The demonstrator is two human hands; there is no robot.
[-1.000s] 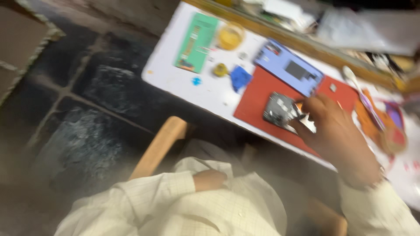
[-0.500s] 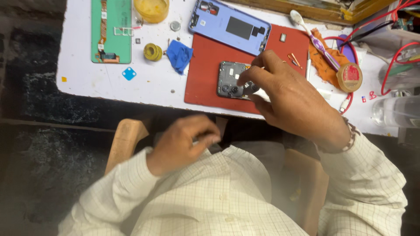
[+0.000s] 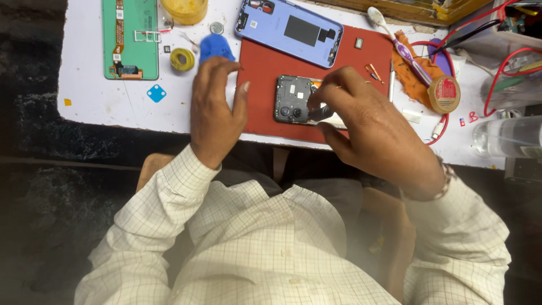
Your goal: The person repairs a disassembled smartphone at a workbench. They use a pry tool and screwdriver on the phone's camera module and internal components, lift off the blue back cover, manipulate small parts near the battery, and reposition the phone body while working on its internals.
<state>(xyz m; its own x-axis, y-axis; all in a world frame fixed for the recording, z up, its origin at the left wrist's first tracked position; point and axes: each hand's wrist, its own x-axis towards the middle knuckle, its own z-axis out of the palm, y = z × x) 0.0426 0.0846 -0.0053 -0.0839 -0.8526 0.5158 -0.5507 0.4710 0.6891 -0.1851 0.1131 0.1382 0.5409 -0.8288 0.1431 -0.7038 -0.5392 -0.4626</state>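
Raised from the lap since the earlier frame, left hand [image 3: 216, 110] now hovers over the near edge of the white worktable [image 3: 90, 101], fingers loosely curled and holding nothing, fingertips just beside a crumpled blue cloth [image 3: 215, 47]. Right hand [image 3: 372, 130]: remains on the red rectangular work mat [image 3: 259, 73], thumb and fingers pinched on a small dark tool whose kind cannot be told, its tip at the right edge of the dark grey phone camera-module frame [image 3: 294, 100]. Frame: lies flat near the middle of the mat, lens openings facing up, right side partly hidden by the right hand. Lavender-blue phone back cover [image 3: 289, 31]: inner face up, across the mat's top left corner. Green phone panel with flex cable [image 3: 131, 36]: flat at the table's far left. Yellow roll of tape [image 3: 182, 59]: between green panel and blue cloth. Yellow round tub [image 3: 184, 8]: top edge, partly out of view. Small blue diamond-shaped pick [image 3: 156, 93]: below the green panel. White-and-purple toothbrush [image 3: 398, 42]: lies over an orange cloth [image 3: 409, 73], right of the mat. Round tan-and-red tin [image 3: 444, 94]: beside the orange cloth. Red wires [image 3: 497, 62]: far right. Clear plastic cup [image 3: 505, 136]: on its side at right edge. Cream checked shirt sleeves cover both arms.
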